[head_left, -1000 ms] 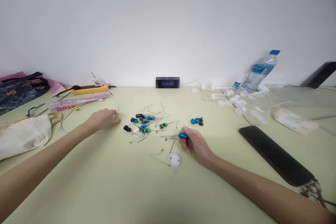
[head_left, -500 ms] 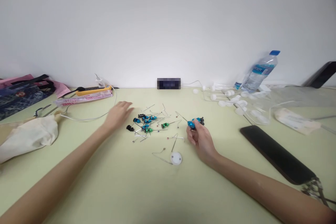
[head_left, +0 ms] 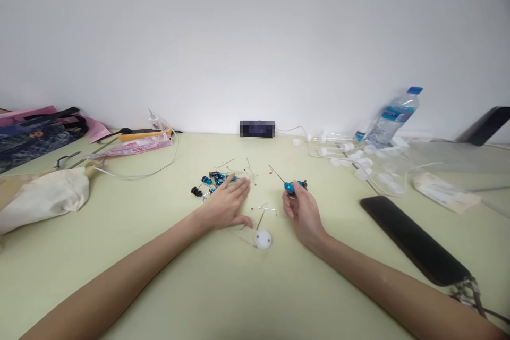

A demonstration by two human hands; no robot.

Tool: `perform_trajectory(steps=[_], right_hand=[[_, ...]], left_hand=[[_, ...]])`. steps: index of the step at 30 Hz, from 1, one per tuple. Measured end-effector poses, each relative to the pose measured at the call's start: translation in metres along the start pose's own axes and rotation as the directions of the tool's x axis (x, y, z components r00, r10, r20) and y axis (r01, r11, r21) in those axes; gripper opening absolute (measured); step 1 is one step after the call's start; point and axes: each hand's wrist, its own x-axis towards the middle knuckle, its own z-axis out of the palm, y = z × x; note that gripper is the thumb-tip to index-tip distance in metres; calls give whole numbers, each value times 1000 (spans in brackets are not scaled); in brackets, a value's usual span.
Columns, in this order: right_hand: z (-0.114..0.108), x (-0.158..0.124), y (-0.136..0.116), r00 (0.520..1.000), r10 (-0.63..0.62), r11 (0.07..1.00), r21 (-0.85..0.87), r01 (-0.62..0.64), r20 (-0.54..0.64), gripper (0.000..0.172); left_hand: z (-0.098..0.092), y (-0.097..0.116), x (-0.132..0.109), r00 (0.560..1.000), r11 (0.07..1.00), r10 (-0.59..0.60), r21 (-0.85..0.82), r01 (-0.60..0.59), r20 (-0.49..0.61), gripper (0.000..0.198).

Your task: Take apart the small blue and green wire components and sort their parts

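A heap of small blue, green and black metal pieces with thin wire pins (head_left: 215, 179) lies in the middle of the pale green table (head_left: 167, 276). My left hand (head_left: 228, 203) lies flat over the heap's right side, fingers stretched out and open. My right hand (head_left: 303, 215) is closed on a blue piece with a wire pin (head_left: 290, 187), held just above the table next to a few more blue and black pieces. A white round cap (head_left: 263, 239) and loose wires (head_left: 263, 211) lie between my hands.
A black phone (head_left: 410, 241) lies at the right. White caps and tubes (head_left: 350, 154), a water bottle (head_left: 392, 117) and plastic bags are at the back right. A cloth bag (head_left: 43, 196), a power strip (head_left: 139, 135), a white cable and a dark bag sit at the left.
My left hand moved right from the table's left part onto the heap. My right hand lifted the blue piece and carried it up and to the right.
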Motion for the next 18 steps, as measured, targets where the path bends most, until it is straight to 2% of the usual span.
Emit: perform_trajectory(steps=[4, 7, 8, 10, 12, 13, 14, 16, 18], right_hand=[[0, -1, 2, 999, -1, 999, -53, 3, 41, 38], [1, -3, 2, 998, 12, 993, -118, -4, 66, 42], [2, -3, 2, 997, 16, 991, -133, -6, 72, 43], [2, -5, 2, 996, 19, 988, -153, -5, 87, 46], [2, -6, 2, 993, 13, 985, -173, 7, 115, 48], [2, -7, 2, 991, 8, 981, -193, 18, 133, 49], [2, -7, 2, 989, -1, 975, -219, 35, 151, 51], [2, -8, 2, 984, -18, 956, -286, 69, 177, 53], [2, -8, 2, 980, -22, 928, -360, 93, 197, 54]], left_hand=[[-2, 3, -11, 996, 996, -84, 37, 85, -22, 87], [-8, 11, -12, 980, 990, -140, -42, 135, -143, 61], [-11, 15, -11, 963, 981, -178, -108, 158, -204, 49], [-15, 23, -10, 899, 931, -306, -295, 215, -313, 31], [-18, 31, -9, 827, 845, -436, -477, 240, -356, 23], [-19, 35, -9, 809, 810, -468, -539, 232, -355, 24], [-19, 38, -9, 809, 787, -474, -580, 211, -349, 28], [-18, 43, -9, 835, 774, -429, -617, 142, -345, 37], [-17, 47, -8, 852, 777, -380, -625, 82, -360, 39]])
